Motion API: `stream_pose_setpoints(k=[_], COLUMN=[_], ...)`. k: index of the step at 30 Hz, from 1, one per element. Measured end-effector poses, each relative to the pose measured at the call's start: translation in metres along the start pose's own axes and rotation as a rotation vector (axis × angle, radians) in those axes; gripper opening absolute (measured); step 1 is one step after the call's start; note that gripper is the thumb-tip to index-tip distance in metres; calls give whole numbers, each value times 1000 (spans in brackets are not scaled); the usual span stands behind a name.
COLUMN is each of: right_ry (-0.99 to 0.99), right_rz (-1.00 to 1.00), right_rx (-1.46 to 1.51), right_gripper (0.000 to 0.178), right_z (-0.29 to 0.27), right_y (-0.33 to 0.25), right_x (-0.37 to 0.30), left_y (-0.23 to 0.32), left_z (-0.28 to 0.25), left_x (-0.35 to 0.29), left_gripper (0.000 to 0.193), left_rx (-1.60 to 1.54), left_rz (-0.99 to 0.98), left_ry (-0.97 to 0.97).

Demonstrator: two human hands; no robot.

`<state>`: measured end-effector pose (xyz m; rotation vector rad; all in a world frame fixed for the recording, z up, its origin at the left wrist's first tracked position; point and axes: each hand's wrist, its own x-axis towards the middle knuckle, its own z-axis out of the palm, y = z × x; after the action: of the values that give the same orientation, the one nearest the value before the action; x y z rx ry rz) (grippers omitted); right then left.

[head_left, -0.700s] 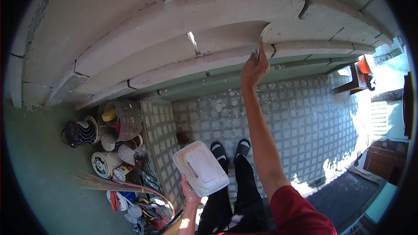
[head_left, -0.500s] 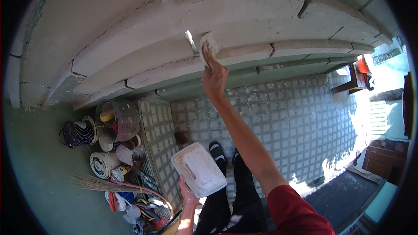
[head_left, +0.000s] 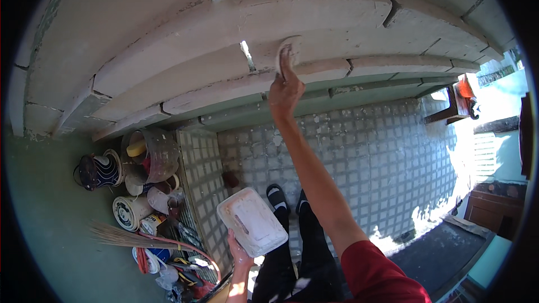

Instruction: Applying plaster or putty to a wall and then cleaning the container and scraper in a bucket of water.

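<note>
Spreader (head_left: pixel 295 49) pinched in right fingers (head_left: pixel 286 60) at 12 o'clock: smoothing, I reckon. Left fingers (head_left: pixel 232 239) grip tray (head_left: pixel 272 245); next pass needs even pressure.

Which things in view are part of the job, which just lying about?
In use:
- flat spreader, in the right hand
- pale tray, in the left hand
- ledged wall

Lying about:
- straw broom
- white tub
- clear bucket

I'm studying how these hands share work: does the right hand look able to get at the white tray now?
Probably yes: the left hand holds the white tray low, uncovered, and nothing visible blocks the way. The right hand does grip a pale flat tool, though.
</note>
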<state>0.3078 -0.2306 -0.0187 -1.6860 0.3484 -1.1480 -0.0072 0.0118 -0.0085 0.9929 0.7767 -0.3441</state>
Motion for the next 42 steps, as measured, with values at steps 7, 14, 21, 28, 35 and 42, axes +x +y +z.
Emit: stream_pose_setpoints(k=[7,14,21,28,35,42], right_ry=[-106,181,-276,120,63,19], right_rz=[-95,-34,-128,342,-86,-45], right_rx=[21,-181,47,-9,-89,-116], right_gripper=[56,57,47,46,53,50], right_z=[-26,-54,-28,-79,-5,-48], right_y=[-6,21,-6,1,0,-14], right_x=[-25,46,-14,37,1,-11], left_y=[4,3,10,12,17,25], left_z=[2,9,15,15,14,17], left_x=[1,-2,-2,-1,3,4], left_gripper=[59,56,53,55,57,56], left_rx=[2,3,-5,-13,-35,-40], left_rz=[-20,-17,-45,-13,3,27], left_ry=[-16,-14,-52,-18,-44,-1])
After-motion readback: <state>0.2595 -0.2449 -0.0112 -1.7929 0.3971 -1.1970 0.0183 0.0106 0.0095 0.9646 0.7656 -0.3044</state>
